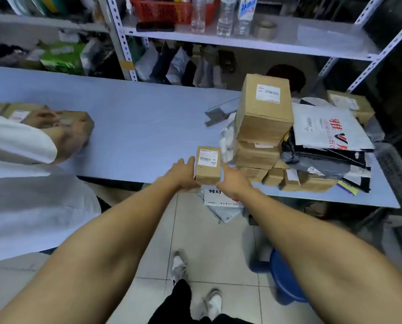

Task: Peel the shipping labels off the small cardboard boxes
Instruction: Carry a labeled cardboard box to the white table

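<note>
A small cardboard box (208,174) with a white shipping label (207,159) on its top sits at the near edge of the blue table (136,127). My left hand (183,174) holds its left side, fingers along the box. My right hand (233,181) holds its right side. Just right of it stands a stack of larger cardboard boxes (263,122); the top one carries a label (268,93). More small boxes (288,180) lie at the stack's foot.
Another person in a white shirt (15,171) at the left handles a box (62,123). Mailer bags (328,136) pile at the right. A metal shelf (242,40) with bottles stands behind. A blue stool (286,277) sits on the floor.
</note>
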`<state>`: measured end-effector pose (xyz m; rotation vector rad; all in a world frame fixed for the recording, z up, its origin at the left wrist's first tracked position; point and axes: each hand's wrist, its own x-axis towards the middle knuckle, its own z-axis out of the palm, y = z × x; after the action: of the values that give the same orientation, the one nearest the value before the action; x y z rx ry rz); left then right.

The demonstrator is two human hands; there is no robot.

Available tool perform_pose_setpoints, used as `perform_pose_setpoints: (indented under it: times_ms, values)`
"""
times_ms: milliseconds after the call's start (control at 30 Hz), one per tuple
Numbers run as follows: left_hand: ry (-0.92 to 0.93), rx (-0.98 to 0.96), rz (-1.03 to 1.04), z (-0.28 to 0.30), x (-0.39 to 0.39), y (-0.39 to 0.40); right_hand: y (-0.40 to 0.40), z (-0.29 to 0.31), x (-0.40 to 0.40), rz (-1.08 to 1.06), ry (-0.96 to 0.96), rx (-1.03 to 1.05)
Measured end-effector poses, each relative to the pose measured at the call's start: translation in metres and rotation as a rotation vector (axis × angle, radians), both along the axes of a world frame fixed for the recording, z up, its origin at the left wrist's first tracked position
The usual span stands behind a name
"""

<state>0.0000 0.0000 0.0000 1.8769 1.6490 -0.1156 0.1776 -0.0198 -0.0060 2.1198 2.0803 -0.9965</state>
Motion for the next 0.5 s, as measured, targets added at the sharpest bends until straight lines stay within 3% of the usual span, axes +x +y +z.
perform_pose_setpoints:
  times_ms: [333, 500]
  values:
    - [-0.033, -0.106, -0.080, -0.067, 0.011, 0.054, 0.049, -0.059, -0.001, -0.081, 0.006, -0.036]
    - [-0.171, -0.093, -0.006, -0.090, 0.023, 0.063, 0.067, -0.083, -0.005, -0.068, 0.072, -0.019]
